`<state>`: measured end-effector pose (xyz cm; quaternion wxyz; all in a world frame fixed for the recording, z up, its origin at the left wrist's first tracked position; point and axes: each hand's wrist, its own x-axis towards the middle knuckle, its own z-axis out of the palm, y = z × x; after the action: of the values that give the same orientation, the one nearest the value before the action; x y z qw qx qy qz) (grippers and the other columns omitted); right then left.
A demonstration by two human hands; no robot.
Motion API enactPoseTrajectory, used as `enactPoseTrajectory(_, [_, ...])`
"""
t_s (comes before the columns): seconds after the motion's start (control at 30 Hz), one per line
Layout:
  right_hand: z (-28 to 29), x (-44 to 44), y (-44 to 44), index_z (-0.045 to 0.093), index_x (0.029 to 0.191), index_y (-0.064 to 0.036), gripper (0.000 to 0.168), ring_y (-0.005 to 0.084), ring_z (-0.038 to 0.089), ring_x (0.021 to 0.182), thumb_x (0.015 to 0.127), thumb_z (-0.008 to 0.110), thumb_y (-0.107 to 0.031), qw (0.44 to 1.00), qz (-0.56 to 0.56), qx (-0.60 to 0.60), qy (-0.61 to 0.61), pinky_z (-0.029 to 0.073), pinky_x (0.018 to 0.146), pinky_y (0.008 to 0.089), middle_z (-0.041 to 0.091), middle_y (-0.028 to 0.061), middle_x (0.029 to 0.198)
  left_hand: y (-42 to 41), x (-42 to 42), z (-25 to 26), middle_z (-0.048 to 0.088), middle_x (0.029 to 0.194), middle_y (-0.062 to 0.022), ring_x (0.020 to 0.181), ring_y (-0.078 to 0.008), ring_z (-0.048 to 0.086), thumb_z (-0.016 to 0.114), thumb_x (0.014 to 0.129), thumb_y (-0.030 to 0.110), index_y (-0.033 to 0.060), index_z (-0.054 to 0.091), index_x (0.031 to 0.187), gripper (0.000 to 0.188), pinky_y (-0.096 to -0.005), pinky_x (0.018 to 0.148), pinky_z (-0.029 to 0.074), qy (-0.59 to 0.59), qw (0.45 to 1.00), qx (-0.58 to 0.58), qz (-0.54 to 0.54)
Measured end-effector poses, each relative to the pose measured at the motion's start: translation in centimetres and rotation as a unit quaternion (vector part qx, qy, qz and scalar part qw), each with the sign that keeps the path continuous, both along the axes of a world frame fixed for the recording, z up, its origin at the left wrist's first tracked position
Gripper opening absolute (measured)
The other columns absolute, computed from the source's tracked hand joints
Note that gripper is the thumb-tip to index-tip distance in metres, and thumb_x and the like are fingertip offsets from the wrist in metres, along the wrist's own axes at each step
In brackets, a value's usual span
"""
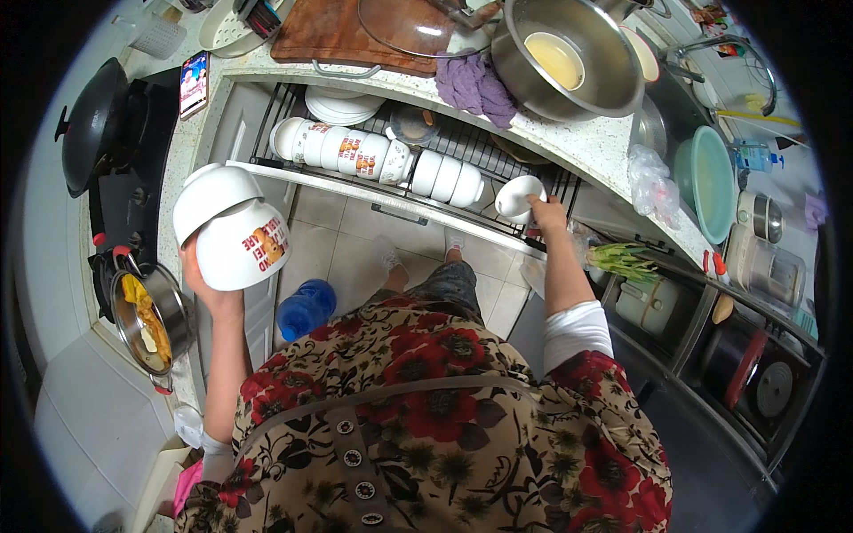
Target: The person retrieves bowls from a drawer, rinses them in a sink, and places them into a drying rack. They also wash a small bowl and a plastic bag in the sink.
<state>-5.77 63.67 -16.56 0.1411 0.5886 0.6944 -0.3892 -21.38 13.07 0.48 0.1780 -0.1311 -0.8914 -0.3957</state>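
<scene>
Two nested white bowls point(243, 250) rest in my left hand point(206, 280), off the left end of an open wire drawer point(266, 136). My right hand point(549, 214) grips the rim of a small white bowl point(516, 198) at the drawer's right end. Between the hands, a row of patterned white bowls point(330, 148) lies on its side in the drawer, beside several plain white bowls point(443, 177). A stack of white plates point(343, 105) and a clear lidded container point(414, 124) are behind them.
The counter holds a wooden cutting board point(326, 33), a glass lid point(406, 30), a purple cloth point(473, 90) and a steel basin point(566, 100) with a bowl inside. A wok point(96, 126) and a pot of food point(176, 320) are left. A blue bottle point(306, 310) lies on the floor.
</scene>
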Motion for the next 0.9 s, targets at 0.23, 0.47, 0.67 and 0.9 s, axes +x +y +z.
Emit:
enactPoseTrajectory(0.23, [-4.4,-3.6,-2.6,0.056,0.124,0.001,0.091,0.0360,0.059,0.114,0.070,0.064,-0.072,0.978,0.134,0.093,-0.127,0.049,0.095,0.0430,0.060,0.0254,0.122,-1.7,1.5,-0.9,0.060,0.109,-0.0128,0.103,-0.0254,0.059,0.066,0.082,0.010,-0.0027,0.059,0.119,0.041,-0.0345,0.093,0.045,-0.009,0.999,-0.028,0.043])
enactPoseTrajectory(0.47, [-4.9,-6.3,-5.4,0.049,0.133,-0.002,0.095,0.0324,0.049,0.127,0.072,0.060,-0.074,0.972,0.123,0.105,-0.171,0.041,0.103,0.0402,0.055,0.0220,0.131,-2.9,2.8,-1.1,0.060,0.114,-0.0153,0.108,-0.0274,0.058,0.067,0.081,0.015,-0.0033,0.058,0.120,0.044,-0.0362,0.095,0.043,-0.024,0.996,-0.064,0.062])
enactPoseTrajectory(0.67, [-7.0,-7.9,-6.2,0.043,0.139,-0.002,0.098,0.0313,0.047,0.130,0.076,0.050,-0.077,0.972,0.145,0.072,-0.172,0.040,0.104,0.0413,0.051,0.0213,0.136,-2.9,3.3,-1.7,0.060,0.113,-0.0146,0.109,-0.0266,0.058,0.066,0.082,0.015,-0.0017,0.059,0.119,0.041,-0.0365,0.096,0.043,-0.036,0.996,-0.054,0.064])
enactPoseTrajectory(0.9, [-10.2,-1.7,-2.8,0.038,0.144,-0.004,0.077,0.0292,0.061,0.108,0.081,0.068,-0.036,0.991,0.132,0.000,-0.014,0.050,0.089,0.0345,0.061,0.0200,0.124,-1.5,2.3,-3.0,0.059,0.116,-0.0151,0.109,-0.0282,0.057,0.064,0.083,0.010,-0.0027,0.060,0.117,0.036,-0.0371,0.096,0.043,-0.047,0.996,-0.056,0.048])
